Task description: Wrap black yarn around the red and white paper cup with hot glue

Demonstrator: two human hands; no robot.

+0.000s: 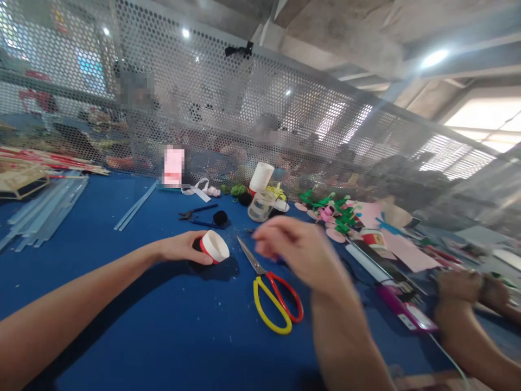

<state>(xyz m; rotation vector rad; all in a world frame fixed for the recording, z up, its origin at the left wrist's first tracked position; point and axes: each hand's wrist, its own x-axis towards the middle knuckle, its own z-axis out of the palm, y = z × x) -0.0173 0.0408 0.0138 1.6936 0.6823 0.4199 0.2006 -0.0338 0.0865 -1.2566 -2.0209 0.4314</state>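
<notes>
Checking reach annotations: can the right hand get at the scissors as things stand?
Probably yes. The right hand hovers just above the scissors, which lie flat on the blue table with nothing over the handles. The hand is blurred, so I can't tell if it already holds something.

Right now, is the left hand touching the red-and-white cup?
Touching: the head view shows the left hand with fingers wrapped against the red-and-white cup.
</notes>
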